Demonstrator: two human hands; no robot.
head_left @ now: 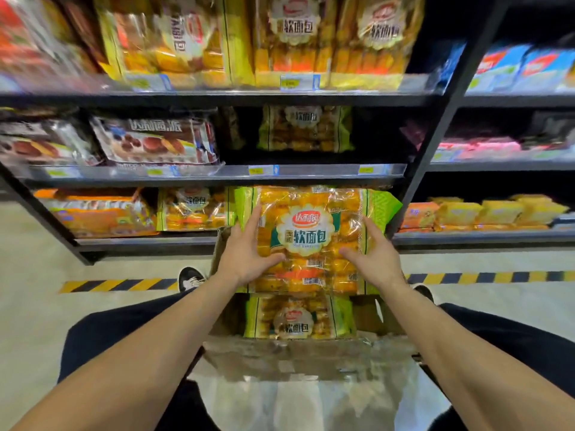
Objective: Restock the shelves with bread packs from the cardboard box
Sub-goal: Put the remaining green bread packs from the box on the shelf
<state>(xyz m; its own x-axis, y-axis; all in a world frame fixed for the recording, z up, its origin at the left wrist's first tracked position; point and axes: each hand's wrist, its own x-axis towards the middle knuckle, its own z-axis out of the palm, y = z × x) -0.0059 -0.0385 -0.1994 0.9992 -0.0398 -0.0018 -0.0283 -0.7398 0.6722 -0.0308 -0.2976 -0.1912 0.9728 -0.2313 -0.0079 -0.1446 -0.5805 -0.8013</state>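
On the far left the shelves (199, 177) carry dark packs of chocolate cakes (155, 141), with orange packs on the lowest level beside a green-edged bread pack (194, 209) lying there. The person crouches in front, one black-and-white shoe (190, 278) on the pale floor just by the yellow-and-black floor stripe (118, 285). The left hand (245, 256) presses against the left side of a bread pack held up (311, 237), fingers spread, index finger pointing up the wrapper. The right hand (373, 256) grips the opposite side the same way, fingers apart. That pack hangs just above the open cardboard box (280, 359), level with the bottom shelf. Another bread pack in the box (295, 318) lies beneath. To the right, yellow packs (497, 209) fill the neighbouring shelf.
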